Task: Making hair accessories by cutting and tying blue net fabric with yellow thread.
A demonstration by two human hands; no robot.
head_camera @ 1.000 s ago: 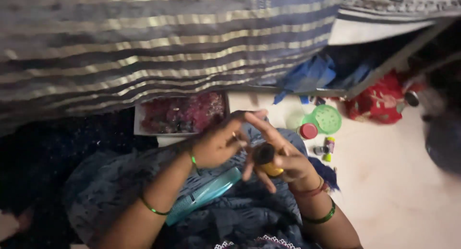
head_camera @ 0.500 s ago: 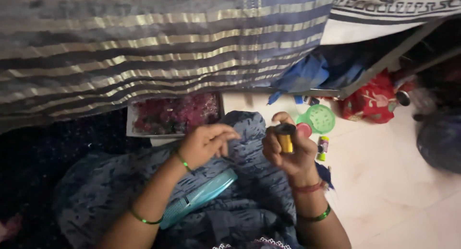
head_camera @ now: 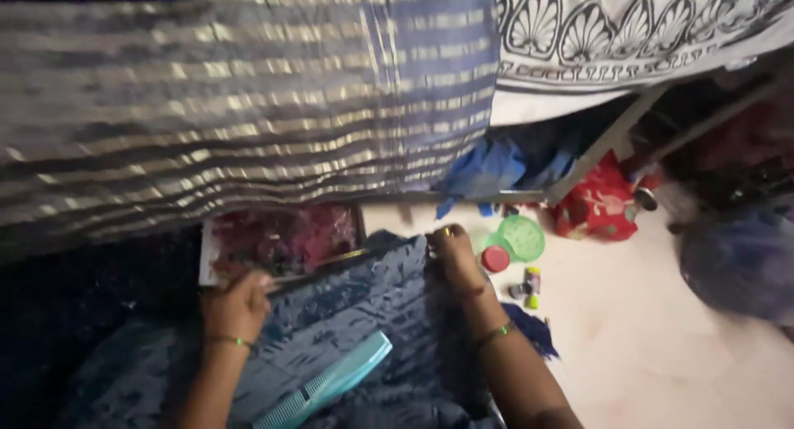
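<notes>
My left hand rests on the near edge of a shallow tray filled with dark red and pink material, fingers curled against its rim. My right hand presses on the far edge of a dark blue patterned cloth spread over my lap. A teal comb lies on the cloth between my forearms. Whether either hand pinches the cloth or tray is blurred.
A green round lid, a small red cap and small bottles sit on the pale floor to the right. A striped blue and gold fabric hangs across the back. A red bag and a dark bag lie at right.
My hands have separated: the left moved out to the tray, the right went down to the cloth's edge. The small yellow and dark object held before is no longer seen in my right hand.
</notes>
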